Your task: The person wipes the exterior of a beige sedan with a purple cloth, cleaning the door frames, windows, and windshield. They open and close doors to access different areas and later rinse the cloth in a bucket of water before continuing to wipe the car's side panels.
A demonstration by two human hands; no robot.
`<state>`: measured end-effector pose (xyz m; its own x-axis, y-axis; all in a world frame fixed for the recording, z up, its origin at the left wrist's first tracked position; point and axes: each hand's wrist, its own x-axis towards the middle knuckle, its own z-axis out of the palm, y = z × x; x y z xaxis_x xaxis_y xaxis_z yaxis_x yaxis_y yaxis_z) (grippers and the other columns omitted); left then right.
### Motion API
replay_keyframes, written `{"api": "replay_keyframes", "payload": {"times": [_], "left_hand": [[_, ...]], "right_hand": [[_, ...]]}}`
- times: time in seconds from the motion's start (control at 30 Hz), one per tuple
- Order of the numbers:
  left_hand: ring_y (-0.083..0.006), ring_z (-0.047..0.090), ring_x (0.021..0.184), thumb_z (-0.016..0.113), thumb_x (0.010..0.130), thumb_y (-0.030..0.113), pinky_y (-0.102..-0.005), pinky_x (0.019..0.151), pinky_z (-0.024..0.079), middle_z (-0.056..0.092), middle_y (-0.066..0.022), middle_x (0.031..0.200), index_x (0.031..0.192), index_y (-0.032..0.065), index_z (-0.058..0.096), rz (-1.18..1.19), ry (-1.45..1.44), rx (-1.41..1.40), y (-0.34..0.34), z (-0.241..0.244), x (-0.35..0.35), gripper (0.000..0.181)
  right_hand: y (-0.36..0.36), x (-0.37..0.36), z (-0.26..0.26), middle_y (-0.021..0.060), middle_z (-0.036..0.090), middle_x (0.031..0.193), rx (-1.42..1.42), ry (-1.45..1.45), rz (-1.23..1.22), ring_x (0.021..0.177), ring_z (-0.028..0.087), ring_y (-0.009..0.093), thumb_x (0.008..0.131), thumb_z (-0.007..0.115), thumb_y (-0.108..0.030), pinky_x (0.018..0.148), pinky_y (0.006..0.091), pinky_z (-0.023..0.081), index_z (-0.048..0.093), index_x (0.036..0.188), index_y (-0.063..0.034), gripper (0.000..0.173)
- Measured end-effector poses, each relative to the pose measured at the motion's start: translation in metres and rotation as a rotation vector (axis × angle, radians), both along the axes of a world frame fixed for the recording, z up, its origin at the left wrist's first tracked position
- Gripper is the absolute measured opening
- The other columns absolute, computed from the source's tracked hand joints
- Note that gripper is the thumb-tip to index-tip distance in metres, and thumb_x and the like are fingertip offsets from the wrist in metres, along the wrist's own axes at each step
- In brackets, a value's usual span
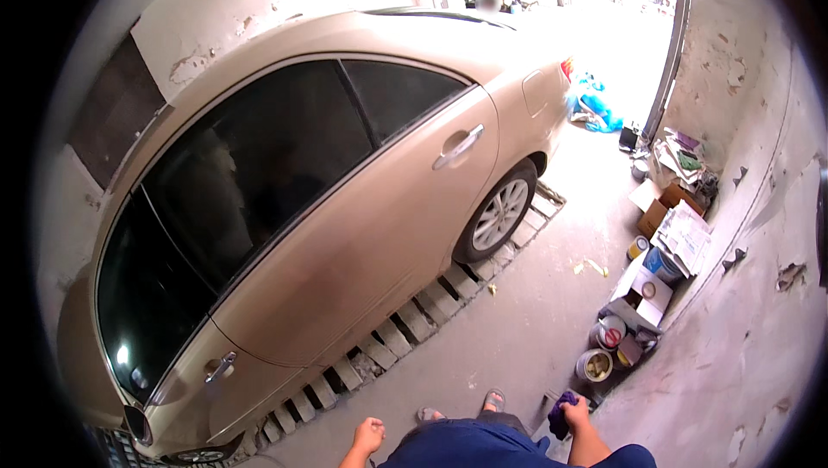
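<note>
My right hand [575, 412], at the bottom right, is closed on a bunched dark purple cloth [561, 416]. Left of my body, my left hand [369, 434] hangs over the floor with its fingers curled; whether anything is inside them cannot be told. A beige sedan [362, 241] fills the left and middle of the view, side on, its doors shut. Its chrome rear door handle [460, 146] and rear wheel [500, 212] face me. Neither hand touches the car.
A slatted floor strip [392, 336] with gaps runs beneath the car's side. Along the right wall stand an open can [594, 366], another can [608, 332], a white cardboard box [637, 296] and stacked papers [682, 237]. Blue plastic sheeting [598, 112] lies by the doorway.
</note>
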<state>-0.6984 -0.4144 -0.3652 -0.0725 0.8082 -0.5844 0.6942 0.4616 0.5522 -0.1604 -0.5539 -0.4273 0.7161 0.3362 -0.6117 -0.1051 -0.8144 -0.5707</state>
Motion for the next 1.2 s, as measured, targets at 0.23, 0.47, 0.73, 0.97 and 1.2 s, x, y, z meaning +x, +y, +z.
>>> {"api": "replay_keyframes", "payload": {"times": [0.23,0.47,0.73,0.97,1.2], "left_hand": [[-0.0141,0.061,0.063,0.063,0.083,0.01,-0.0321,0.053,0.048,0.065,-0.0064,0.071,0.111,-0.0049,0.059,0.477,-0.064,-0.093,-0.021,-0.05,-0.079,0.031],[-0.015,0.062,0.064,0.066,0.084,0.029,-0.0314,0.06,0.049,0.067,-0.0086,0.069,0.077,-0.0001,0.069,0.338,0.065,-0.233,-0.069,-0.033,-0.054,0.03],[-0.0156,0.065,0.062,0.066,0.083,0.038,-0.0325,0.064,0.051,0.07,-0.0079,0.07,0.076,0.0033,0.067,0.255,0.16,-0.239,-0.067,-0.002,-0.02,0.036],[-0.0199,0.068,0.074,0.058,0.085,0.039,-0.0354,0.07,0.052,0.071,-0.0038,0.071,0.079,0.008,0.071,0.266,0.125,-0.172,-0.074,-0.008,-0.023,0.034],[-0.0371,0.065,0.089,0.055,0.082,0.019,-0.0438,0.081,0.051,0.067,-0.0201,0.093,0.096,0.0044,0.067,0.235,0.287,-0.176,-0.1,-0.035,0.001,0.023]], "right_hand": [[-0.011,0.001,-0.057,0.0161,0.063,0.099,-0.087,0.031,0.045,0.085,0.063,0.025,0.063,0.078,-0.014,0.073,0.0384,0.054,0.054,0.108,-0.0012,0.052],[0.013,0.015,-0.069,0.0185,0.062,0.103,-0.041,0.201,0.045,0.089,0.063,0.028,0.066,0.075,-0.009,0.075,0.0429,0.054,0.048,0.117,-0.0014,0.058],[0.048,0.035,-0.124,0.0145,0.063,0.096,0.03,0.035,0.352,0.082,0.064,0.023,0.068,0.073,-0.007,0.073,0.0371,0.054,0.05,0.113,0.0026,0.052],[0.175,0.004,-0.073,0.0141,0.063,0.096,0.0,0.122,0.592,0.082,0.063,0.023,0.068,0.073,-0.008,0.073,0.0365,0.053,0.05,0.114,0.0026,0.052],[0.249,-0.053,-0.037,0.0137,0.063,0.096,0.028,0.148,0.918,0.082,0.063,0.023,0.069,0.073,-0.008,0.073,0.0358,0.053,0.05,0.114,0.0026,0.052]]}}
